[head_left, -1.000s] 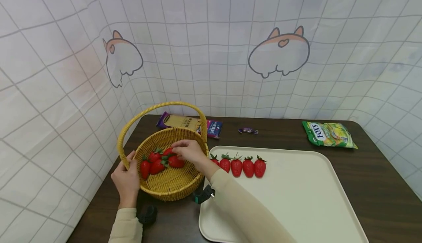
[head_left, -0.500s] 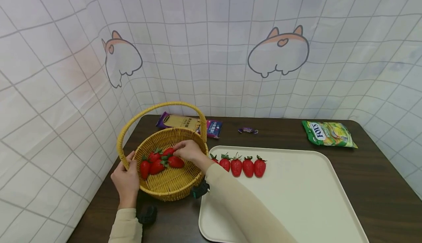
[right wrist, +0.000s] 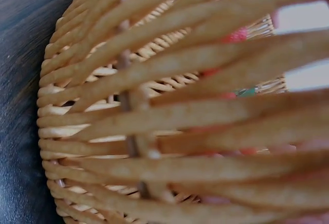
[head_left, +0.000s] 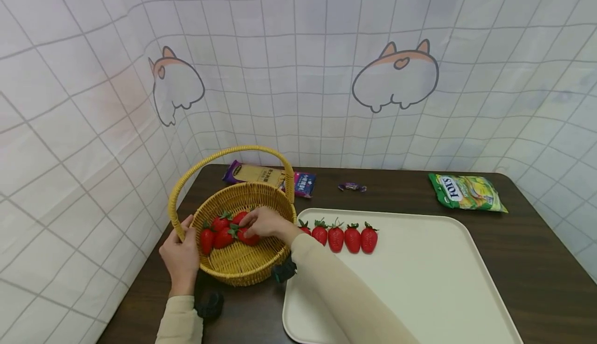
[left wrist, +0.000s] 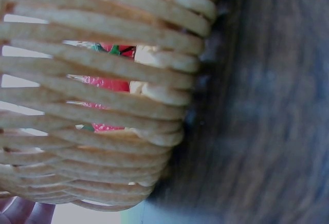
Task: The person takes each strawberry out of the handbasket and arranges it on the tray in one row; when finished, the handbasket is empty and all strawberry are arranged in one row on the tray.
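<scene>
A yellow wicker basket (head_left: 242,271) with a tall arched handle stands on the left of the table. My left hand (head_left: 179,258) grips its left rim at the foot of the handle. Inside lie several red strawberries (head_left: 223,238) with green leaves. My right hand (head_left: 267,223) reaches over the right rim, thumb and fingers pinching the rightmost strawberry (head_left: 248,239). In the left wrist view, woven basket wall (left wrist: 103,147) fills much of the picture, with strawberry red (left wrist: 110,84) between the strands. The basket weave (right wrist: 154,121) mostly hides the right hand's work in the right wrist view.
A white tray (head_left: 410,271) lies right of the basket, bearing a row of several strawberries (head_left: 352,239) near its far left. Behind are purple snack packs (head_left: 252,173), a small wrapped candy (head_left: 352,186) and a green FOX'S bag (head_left: 466,192). A grid-patterned curtain (head_left: 317,137) hangs behind.
My right hand has moved from beside the far strawberry in the basket, down and nearer, onto the rightmost one. The left hand keeps its grip on the basket.
</scene>
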The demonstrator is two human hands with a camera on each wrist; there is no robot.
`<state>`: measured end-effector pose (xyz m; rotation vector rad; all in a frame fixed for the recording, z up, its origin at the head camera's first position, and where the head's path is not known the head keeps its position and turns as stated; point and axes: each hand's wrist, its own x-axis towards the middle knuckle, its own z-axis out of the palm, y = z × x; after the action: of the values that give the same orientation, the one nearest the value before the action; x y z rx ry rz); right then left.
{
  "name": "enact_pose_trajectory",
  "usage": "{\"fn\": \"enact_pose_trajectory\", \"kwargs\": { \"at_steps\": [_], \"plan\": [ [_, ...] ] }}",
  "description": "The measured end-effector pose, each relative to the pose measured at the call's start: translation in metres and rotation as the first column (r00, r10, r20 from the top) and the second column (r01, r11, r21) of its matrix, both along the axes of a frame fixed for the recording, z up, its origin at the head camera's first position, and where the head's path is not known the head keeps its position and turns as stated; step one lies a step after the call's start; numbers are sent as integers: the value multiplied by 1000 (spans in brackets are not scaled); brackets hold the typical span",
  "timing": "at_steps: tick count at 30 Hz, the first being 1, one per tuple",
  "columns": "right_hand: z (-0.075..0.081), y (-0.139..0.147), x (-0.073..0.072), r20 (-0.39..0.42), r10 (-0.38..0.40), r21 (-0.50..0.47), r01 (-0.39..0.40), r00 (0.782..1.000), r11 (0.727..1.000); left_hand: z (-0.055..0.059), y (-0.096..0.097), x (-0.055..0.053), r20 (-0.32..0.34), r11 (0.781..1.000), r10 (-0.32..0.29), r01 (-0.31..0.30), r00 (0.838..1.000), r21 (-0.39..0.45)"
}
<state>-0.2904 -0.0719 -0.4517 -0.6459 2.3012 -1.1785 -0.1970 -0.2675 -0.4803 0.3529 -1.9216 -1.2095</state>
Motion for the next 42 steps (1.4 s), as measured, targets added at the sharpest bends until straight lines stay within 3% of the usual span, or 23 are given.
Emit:
{"fn": "enact_pose_trajectory", "kwargs": {
  "at_steps": [6, 13, 17, 20, 27, 35, 42],
  "plan": [
    [-1, 0, 3, -27, 78, 50, -77, 997, 996, 2, 1, 1, 9, 1000, 4, -4, 1000, -2],
    [3, 0, 8, -14, 124, 40, -123, 992, 992, 3, 1, 3, 10, 1000, -5, 5, 1000, -5],
    [2, -2, 8, -46, 161, 53, -159, 986, 986, 3, 1, 3, 11, 1000, -3, 3, 1000, -3],
    [-1, -2, 8, -56, 222, 53, -219, 974, 974, 2, 1, 3, 13, 1000, 0, 0, 1000, -3],
    [-4, -1, 8, 4, 352, -13, -351, 936, 936, 1, 0, 2, 15, 1000, -8, 8, 1000, -5],
    [-1, 0, 9, 51, 334, -106, -328, 941, 939, 1, 1, 2, 17, 1000, -14, 14, 1000, 2],
    [9, 8, 17, 36, 240, -179, -230, 970, 957, 1, 0, 2, 12, 1000, -4, 4, 1000, -2]
  ]
}}
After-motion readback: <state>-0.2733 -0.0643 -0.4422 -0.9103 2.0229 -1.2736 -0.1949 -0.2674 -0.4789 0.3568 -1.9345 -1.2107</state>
